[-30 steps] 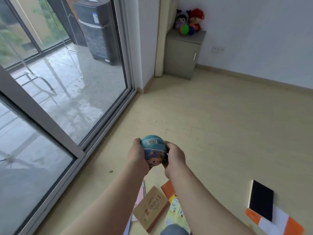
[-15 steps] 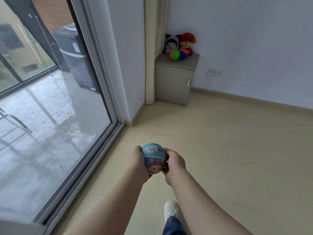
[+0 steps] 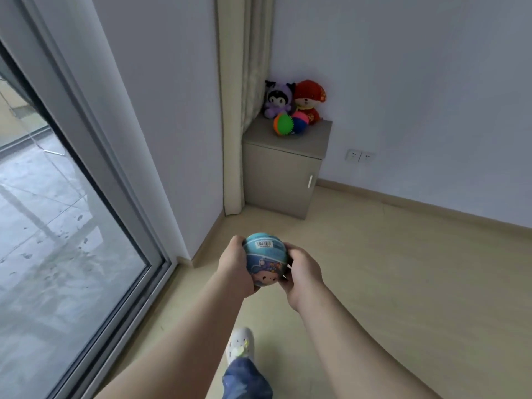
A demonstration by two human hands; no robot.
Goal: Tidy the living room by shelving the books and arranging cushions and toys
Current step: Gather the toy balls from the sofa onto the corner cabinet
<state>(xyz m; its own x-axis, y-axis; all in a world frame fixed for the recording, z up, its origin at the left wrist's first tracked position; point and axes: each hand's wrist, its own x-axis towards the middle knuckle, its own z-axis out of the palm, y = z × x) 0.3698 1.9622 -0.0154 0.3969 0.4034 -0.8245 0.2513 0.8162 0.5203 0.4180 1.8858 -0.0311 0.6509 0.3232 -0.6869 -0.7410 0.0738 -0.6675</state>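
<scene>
Ball (image 3: 264, 259) held above the floor (image 3: 403, 269) between both hands: left hand (image 3: 234, 266) wraps its left side, right hand (image 3: 302, 272) its right, fingers (image 3: 290, 250) curled against it. Plush toys (image 3: 290, 100) sit on the corner cabinet (image 3: 282, 174) ahead.

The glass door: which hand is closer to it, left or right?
Left. The left hand grips the side of the blue ball that faces the glass door. The right hand grips the ball's other side, farther from the door.
</scene>
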